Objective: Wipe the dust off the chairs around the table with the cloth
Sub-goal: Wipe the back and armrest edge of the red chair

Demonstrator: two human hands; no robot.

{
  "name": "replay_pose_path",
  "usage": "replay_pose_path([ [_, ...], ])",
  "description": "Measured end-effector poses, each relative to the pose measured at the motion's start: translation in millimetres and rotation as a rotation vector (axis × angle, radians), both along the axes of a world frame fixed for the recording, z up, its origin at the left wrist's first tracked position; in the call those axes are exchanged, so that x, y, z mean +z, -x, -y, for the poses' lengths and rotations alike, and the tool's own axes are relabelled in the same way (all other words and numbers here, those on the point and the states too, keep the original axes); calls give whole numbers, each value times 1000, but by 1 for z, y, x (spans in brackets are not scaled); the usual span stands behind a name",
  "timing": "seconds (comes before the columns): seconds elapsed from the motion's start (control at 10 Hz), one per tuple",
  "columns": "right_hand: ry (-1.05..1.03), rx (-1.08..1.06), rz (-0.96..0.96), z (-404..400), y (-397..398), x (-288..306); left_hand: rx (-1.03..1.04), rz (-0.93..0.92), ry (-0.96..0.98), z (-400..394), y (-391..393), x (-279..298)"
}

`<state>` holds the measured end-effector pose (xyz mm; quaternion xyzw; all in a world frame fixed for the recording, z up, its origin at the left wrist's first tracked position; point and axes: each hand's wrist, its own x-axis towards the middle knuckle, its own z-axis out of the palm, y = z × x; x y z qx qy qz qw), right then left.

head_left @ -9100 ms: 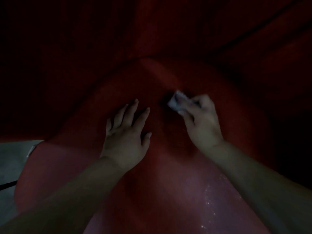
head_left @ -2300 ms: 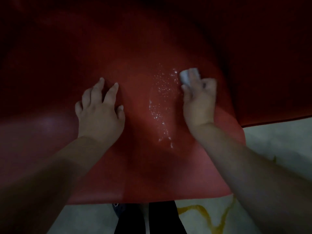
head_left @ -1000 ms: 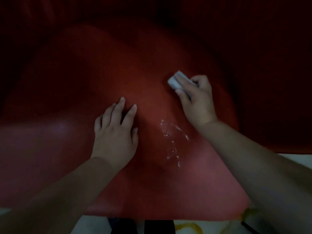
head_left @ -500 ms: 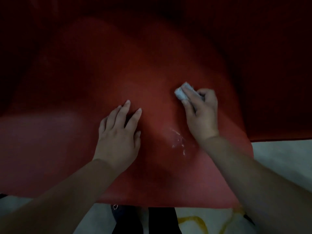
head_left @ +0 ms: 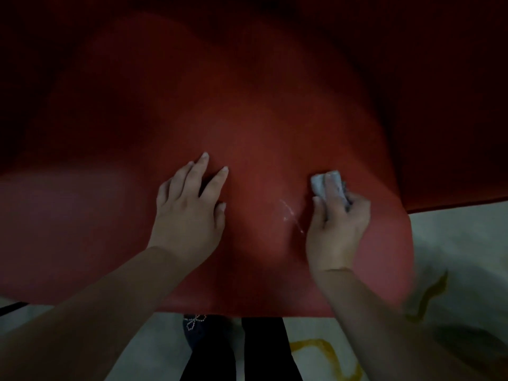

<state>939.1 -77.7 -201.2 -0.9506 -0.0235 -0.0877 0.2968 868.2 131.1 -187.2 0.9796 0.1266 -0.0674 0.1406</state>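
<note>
A red chair seat [head_left: 247, 127] fills most of the head view in dim light. My right hand [head_left: 336, 224] grips a small folded pale cloth [head_left: 320, 184] and presses it on the seat's right part. A thin streak of white dust [head_left: 290, 214] lies on the seat just left of that hand. My left hand [head_left: 189, 213] rests flat on the middle of the seat, fingers spread and straight, holding nothing.
Dark red fabric or another red surface [head_left: 439, 105] rises behind and to the right of the seat. Pale floor with yellow markings [head_left: 330, 350] shows below the seat's front edge. My dark trouser legs [head_left: 269, 350] and a shoe [head_left: 198, 325] stand there.
My right hand with the cloth has slid down and to the right across the seat. The dust patch has shrunk to a thin streak. My left hand has stayed in place.
</note>
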Motion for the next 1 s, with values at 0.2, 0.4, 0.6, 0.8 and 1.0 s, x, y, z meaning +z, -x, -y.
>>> replay_pose_path([
  [0.2,-126,95,-52,-69,26,0,9,8,-25,-9,14,-2],
  [0.4,-30,-88,-29,-23,4,2,106,17,5,-18,17,-3],
  [0.6,-135,242,-168,-96,29,2,126,23,5,-26,22,-3],
  [0.8,-81,-206,-272,-43,-15,6,165,15,28,-33,27,-2],
  [1.0,-95,156,-280,-110,53,3,174,30,26,-33,30,-1],
])
